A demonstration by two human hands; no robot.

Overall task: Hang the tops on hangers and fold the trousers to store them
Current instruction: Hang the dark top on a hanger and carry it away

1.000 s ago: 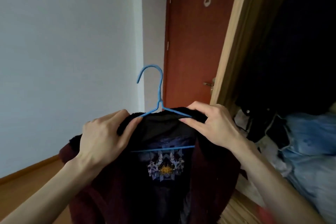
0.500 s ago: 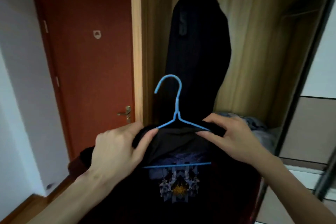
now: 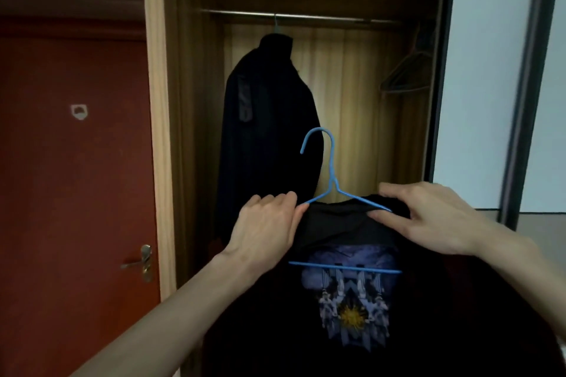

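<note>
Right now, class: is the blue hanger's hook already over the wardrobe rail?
No. The blue hanger is held well below the wardrobe rail, its hook free in the air.

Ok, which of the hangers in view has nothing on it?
The dark hanger at the rail's far right end, which hangs bare. The blue hanger carries the printed top in both hands, and another holds the dark coat.
</note>
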